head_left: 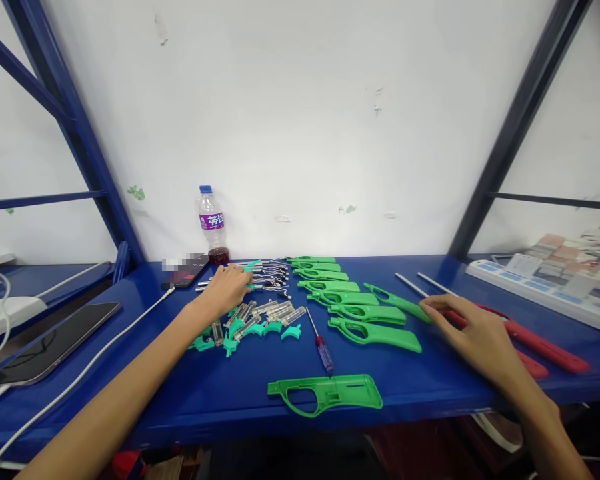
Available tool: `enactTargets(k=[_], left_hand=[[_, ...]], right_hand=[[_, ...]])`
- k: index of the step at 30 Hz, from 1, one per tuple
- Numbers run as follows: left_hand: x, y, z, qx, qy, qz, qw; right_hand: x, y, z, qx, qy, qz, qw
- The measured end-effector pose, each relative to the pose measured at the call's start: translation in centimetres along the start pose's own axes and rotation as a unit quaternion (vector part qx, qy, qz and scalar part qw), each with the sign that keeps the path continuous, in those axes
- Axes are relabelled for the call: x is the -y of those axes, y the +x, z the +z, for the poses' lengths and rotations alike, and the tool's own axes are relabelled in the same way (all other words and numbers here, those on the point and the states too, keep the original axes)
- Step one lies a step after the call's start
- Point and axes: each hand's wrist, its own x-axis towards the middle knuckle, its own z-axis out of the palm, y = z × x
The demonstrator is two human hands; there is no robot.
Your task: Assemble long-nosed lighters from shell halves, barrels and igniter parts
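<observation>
- Head view: my right hand has a narrow grip on a green shell, right on the tabletop.
- My left hand is at the wired rods, far left; I can't tell its grip.
- The shell looks light, stiff, slightly slippery; I'd pinch its broad handle, sparing the thin loop.

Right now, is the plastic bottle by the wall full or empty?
Nearly empty: the bottle holds only a little dark liquid at the bottom, its level below the purple label.
</observation>
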Motion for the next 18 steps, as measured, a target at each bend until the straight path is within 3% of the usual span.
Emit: enactTargets(k=[6,13,18], left_hand=[[-0.2,-0.5,-0.7,-0.026,-0.008,0.002,1.000],[0.0,-2.2,-6.3,-0.083,-0.061,-0.001,0.995],[-1.9,-6.6,-8.9,-0.144,-0.136,-0.010,0.980]], right_hand=[[0.0,0.0,0.1,-0.011,-0.005,0.011,1.000],[-0.3,-0.1,0.0,-0.035,-0.012,0.004,0.999],[1.3,-0.3,0.0,-0.049,-0.027,-0.017,0.998]])
